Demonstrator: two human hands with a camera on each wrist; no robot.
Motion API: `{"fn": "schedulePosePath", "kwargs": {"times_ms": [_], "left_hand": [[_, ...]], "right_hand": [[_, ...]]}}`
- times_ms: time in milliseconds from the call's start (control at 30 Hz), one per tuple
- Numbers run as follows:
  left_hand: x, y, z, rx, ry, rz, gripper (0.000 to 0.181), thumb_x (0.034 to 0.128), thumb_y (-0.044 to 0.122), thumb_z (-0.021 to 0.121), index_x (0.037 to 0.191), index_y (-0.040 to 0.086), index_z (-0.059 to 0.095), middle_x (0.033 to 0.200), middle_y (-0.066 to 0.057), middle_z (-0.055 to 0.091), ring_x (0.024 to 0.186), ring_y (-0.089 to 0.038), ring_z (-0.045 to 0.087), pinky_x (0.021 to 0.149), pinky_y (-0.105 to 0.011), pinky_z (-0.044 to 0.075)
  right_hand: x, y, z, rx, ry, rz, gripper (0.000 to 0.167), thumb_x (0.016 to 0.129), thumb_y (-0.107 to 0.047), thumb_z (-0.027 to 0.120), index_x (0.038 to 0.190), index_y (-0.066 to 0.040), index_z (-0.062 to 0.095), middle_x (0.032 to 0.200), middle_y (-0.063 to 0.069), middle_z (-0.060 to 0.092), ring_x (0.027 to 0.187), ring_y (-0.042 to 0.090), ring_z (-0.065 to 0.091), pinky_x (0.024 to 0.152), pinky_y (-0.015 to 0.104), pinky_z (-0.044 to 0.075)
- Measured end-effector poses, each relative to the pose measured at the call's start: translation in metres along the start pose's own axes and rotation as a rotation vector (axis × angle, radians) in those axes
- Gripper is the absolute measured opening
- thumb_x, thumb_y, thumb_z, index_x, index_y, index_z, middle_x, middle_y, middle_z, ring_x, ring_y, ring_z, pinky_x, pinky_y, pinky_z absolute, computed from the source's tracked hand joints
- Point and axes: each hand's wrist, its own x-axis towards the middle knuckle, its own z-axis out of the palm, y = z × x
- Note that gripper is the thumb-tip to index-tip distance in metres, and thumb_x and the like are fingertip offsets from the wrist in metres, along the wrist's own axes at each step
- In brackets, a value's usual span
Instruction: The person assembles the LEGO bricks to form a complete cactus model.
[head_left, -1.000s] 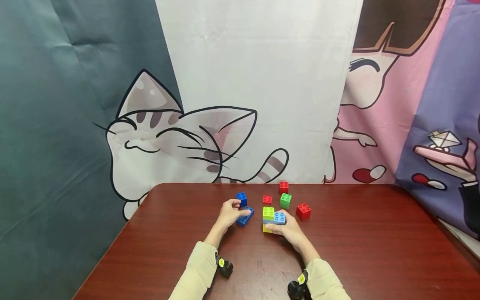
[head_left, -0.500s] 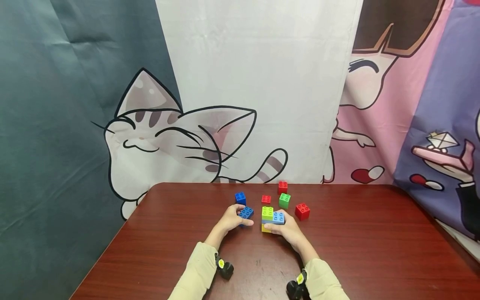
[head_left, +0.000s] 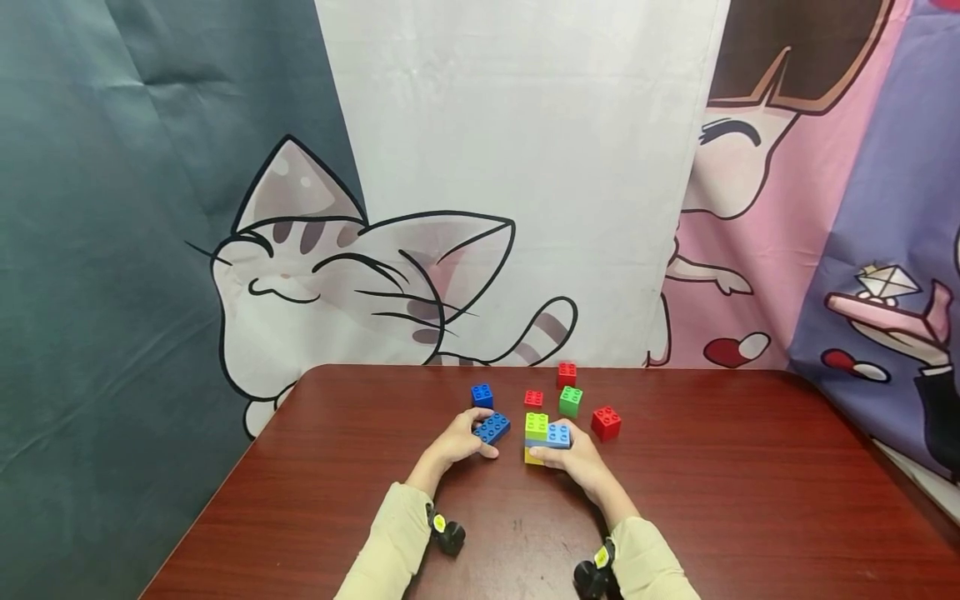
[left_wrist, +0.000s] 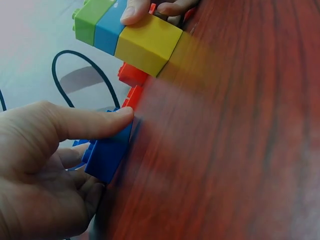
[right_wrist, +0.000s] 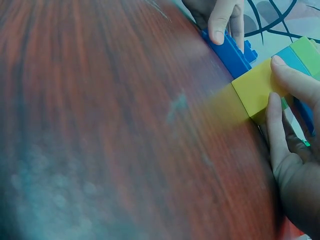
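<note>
Left hand (head_left: 457,439) holding blue brick (head_left: 493,427), right hand (head_left: 577,457) gripping stack (head_left: 538,435)

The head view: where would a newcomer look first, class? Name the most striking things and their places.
The eye would likely fall first on the large smiling cat drawn on the cloth behind the table. Nearer the camera, the right hand holds a colourful stack of bricks, while the left hand pinches a long blue brick to the left of it.
</note>
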Motion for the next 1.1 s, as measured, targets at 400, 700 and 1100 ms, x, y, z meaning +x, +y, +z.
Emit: {"fn": "schedulePosePath", "kwargs": {"times_ms": [400, 700, 1100], "left_hand": [[0.0013, -0.0045, 0.0010, 0.014, 0.018, 0.043, 0.062, 0.0747, 0.004, 0.079, 0.131, 0.002, 0.055, 0.129, -0.024, 0.054, 0.111, -0.032, 0.051, 0.100, -0.048, 0.045], [-0.0009, 0.0013, 0.0052, 0.016, 0.033, 0.004, 0.055, 0.0780, 0.000, 0.075, 0.130, 0.003, 0.057, 0.136, -0.023, 0.050, 0.117, -0.035, 0.048, 0.106, -0.057, 0.038], [0.0029, -0.0006, 0.0042, -0.037, 0.037, -0.010, 0.048, 0.0828, 0.002, 0.070, 0.130, 0.001, 0.059, 0.138, -0.025, 0.051, 0.117, -0.034, 0.050, 0.105, -0.054, 0.040]], "right_hand": [[-0.0004, -0.0018, -0.0009, -0.004, -0.012, -0.014, 0.049, 0.081, -0.016, 0.079, 0.119, -0.003, 0.052, 0.109, 0.012, 0.063, 0.088, 0.015, 0.061, 0.076, 0.030, 0.059], [-0.0008, -0.0011, -0.0005, -0.018, 0.004, 0.006, 0.049, 0.081, -0.016, 0.079, 0.120, -0.004, 0.051, 0.113, 0.013, 0.063, 0.090, 0.016, 0.061, 0.078, 0.030, 0.059], [-0.0012, -0.0023, -0.0003, 0.001, 0.002, 0.009, 0.049, 0.081, -0.015, 0.079, 0.120, -0.003, 0.052, 0.113, 0.013, 0.062, 0.089, 0.015, 0.061, 0.077, 0.029, 0.059]]}}
